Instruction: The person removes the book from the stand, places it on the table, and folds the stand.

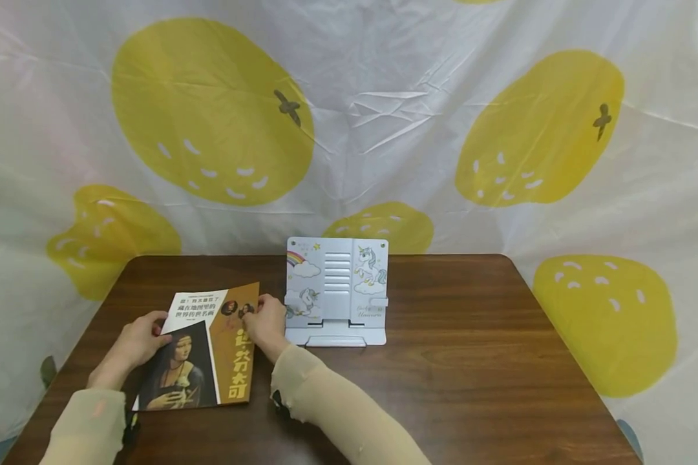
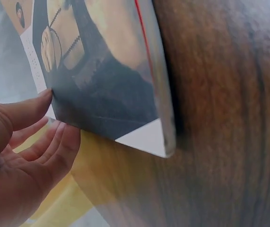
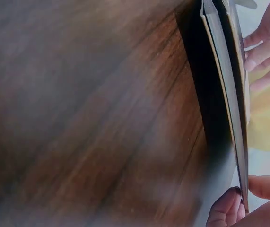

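Book: white panel reads 藏在地图里的世界传世名画 in black, smaller lines above not fully legible; brown strip carries 达·芬奇 vertically in yellow. Stand: "Unicorn" at lower right, word above unclear.

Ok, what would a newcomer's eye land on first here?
Probably the large yellow fruit prints on the pale cloth behind the table. Next, the book with a painted portrait on its cover, gripped by the left hand and right hand over the table's left side. Then the unicorn stand, toward the table's back edge.
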Demonstrator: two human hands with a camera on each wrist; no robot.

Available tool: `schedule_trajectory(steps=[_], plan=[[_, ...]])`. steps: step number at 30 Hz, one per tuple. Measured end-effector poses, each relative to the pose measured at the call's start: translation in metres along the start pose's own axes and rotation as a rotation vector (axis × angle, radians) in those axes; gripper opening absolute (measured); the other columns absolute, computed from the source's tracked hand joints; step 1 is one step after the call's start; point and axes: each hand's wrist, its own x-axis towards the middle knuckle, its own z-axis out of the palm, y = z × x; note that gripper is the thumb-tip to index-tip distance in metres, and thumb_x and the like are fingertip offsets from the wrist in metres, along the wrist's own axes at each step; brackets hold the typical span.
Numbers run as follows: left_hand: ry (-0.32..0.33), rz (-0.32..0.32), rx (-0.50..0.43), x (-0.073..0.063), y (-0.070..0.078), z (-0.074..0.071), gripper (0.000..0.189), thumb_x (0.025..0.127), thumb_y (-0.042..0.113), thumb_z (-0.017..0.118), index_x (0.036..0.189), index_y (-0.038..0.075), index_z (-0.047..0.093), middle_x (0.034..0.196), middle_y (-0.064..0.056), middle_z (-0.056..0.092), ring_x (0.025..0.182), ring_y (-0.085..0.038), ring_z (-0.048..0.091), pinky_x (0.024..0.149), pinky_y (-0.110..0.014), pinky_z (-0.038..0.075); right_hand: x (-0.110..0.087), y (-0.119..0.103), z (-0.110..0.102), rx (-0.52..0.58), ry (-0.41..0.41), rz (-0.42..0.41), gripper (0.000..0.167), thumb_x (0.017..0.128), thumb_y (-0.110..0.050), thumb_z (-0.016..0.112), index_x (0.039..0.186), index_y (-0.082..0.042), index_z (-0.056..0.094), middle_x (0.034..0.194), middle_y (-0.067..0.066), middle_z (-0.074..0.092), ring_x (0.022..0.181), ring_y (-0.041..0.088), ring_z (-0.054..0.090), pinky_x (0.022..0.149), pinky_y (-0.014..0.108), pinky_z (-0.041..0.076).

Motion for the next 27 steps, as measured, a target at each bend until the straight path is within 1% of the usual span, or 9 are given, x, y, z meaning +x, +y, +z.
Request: schedule_trajectory(steps=[4,8,11,15,18,20,23,25,27], plan=[[0.007,0.047,0.037,0.001,-0.001,0.003,0.047,0.086,0.001,0.068,0.124,-0.016,0.046,0.088,-0.023,0.057,0.078,-0.034,0.055,0.067,-0.047,0.046,0.0,0.001,-0.004,-0.041,-0.018,-0.02,0.022,0.069,0.0,0.071,0.09,-0.004,0.069,0.064,-0.004,0.055,0.062,0.011,0.051,0.056,0.023,0.045],[0.018,0.087,0.075,0.002,-0.002,0.006,0.047,0.083,0.0,0.069,0.121,-0.017,0.047,0.088,-0.025,0.058,0.08,-0.037,0.056,0.07,-0.051,0.046,-0.002,0.002,-0.007,-0.074,-0.04,-0.035,0.019,0.071,-0.002,0.074,0.089,-0.003,0.069,0.063,-0.004,0.056,0.061,0.011,0.051,0.056,0.023,0.045],[0.018,0.091,0.085,0.001,0.0,0.007,0.048,0.083,0.0,0.069,0.121,-0.018,0.047,0.09,-0.027,0.058,0.081,-0.038,0.057,0.072,-0.052,0.046,-0.003,0.003,-0.009,-0.1,-0.052,-0.047,0.017,0.072,-0.003,0.076,0.088,-0.003,0.069,0.063,-0.004,0.055,0.061,0.012,0.051,0.055,0.024,0.044],[0.008,0.087,0.094,0.001,0.002,0.007,0.049,0.083,-0.001,0.069,0.122,-0.019,0.046,0.092,-0.03,0.059,0.082,-0.039,0.058,0.072,-0.052,0.047,-0.004,0.005,-0.011,-0.109,-0.069,-0.062,0.019,0.072,0.0,0.073,0.09,-0.002,0.068,0.064,-0.003,0.053,0.062,0.012,0.05,0.055,0.023,0.043],[0.004,0.086,0.109,0.0,0.004,0.006,0.05,0.083,0.0,0.069,0.122,-0.02,0.046,0.094,-0.031,0.059,0.084,-0.041,0.058,0.074,-0.054,0.047,-0.005,0.005,-0.013,-0.121,-0.087,-0.068,0.025,0.072,-0.001,0.073,0.097,-0.001,0.069,0.067,-0.002,0.055,0.065,0.013,0.052,0.058,0.024,0.045],[-0.001,0.082,0.12,0.0,0.004,0.006,0.051,0.083,0.001,0.07,0.123,-0.02,0.045,0.096,-0.033,0.058,0.087,-0.043,0.057,0.076,-0.056,0.046,-0.006,0.005,-0.014,-0.15,-0.104,-0.08,0.03,0.075,-0.005,0.075,0.104,0.0,0.068,0.075,0.002,0.06,0.073,0.016,0.057,0.063,0.025,0.048],[-0.02,0.07,0.135,-0.001,0.007,0.005,0.055,0.084,0.006,0.071,0.125,-0.02,0.044,0.105,-0.039,0.054,0.094,-0.049,0.055,0.081,-0.06,0.044,-0.009,0.004,-0.016,-0.187,-0.153,-0.089,0.045,0.077,-0.013,0.078,0.118,-0.001,0.064,0.097,0.01,0.064,0.092,0.022,0.06,0.078,0.028,0.05],[-0.036,0.055,0.146,-0.002,0.008,0.004,0.058,0.085,0.011,0.072,0.127,-0.018,0.044,0.109,-0.04,0.05,0.098,-0.052,0.052,0.084,-0.062,0.042,-0.011,0.002,-0.017,-0.19,-0.198,-0.095,0.055,0.077,-0.016,0.078,0.127,-0.001,0.059,0.11,0.014,0.061,0.102,0.024,0.058,0.086,0.029,0.049],[-0.051,0.039,0.155,-0.003,0.01,0.003,0.061,0.086,0.016,0.073,0.128,-0.017,0.044,0.113,-0.041,0.047,0.102,-0.054,0.05,0.086,-0.064,0.04,-0.015,-0.001,-0.018,-0.17,-0.244,-0.095,0.064,0.078,-0.02,0.079,0.134,-0.002,0.054,0.12,0.016,0.056,0.109,0.026,0.055,0.092,0.03,0.047]])
